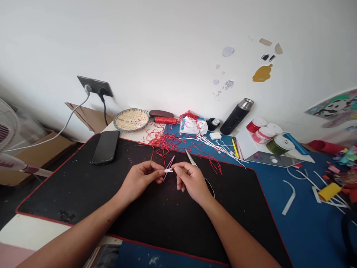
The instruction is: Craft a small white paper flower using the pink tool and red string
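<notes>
Because the small white strip (168,170) looks light and fragile, the left hand (141,179) pinches its end; whether the right hand (192,182) grips it cannot be told.

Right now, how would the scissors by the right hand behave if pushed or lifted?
The scissors look rigid, with a narrow metal blade and a stiff black handle loop. Apparently lying flat on the black desk mat, they would probably slide or pivot rather than roll. If pushed forward, the pointed tip might snag the red cord strands.
</notes>
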